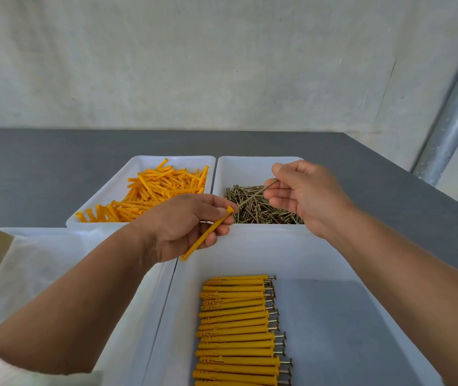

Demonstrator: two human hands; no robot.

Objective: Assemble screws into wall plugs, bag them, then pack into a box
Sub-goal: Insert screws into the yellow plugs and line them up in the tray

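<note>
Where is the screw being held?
Right of centre in the head view: the right hand pinches the screw over the tray of loose screws, its tip near the wall plug in the left hand.

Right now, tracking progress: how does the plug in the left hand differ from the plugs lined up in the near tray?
The held plug is empty; the lined-up plugs each carry a screw. The held plug tilts, gripped by the left hand; the lined-up plugs lie flat in the near tray. Both are orange.
</note>
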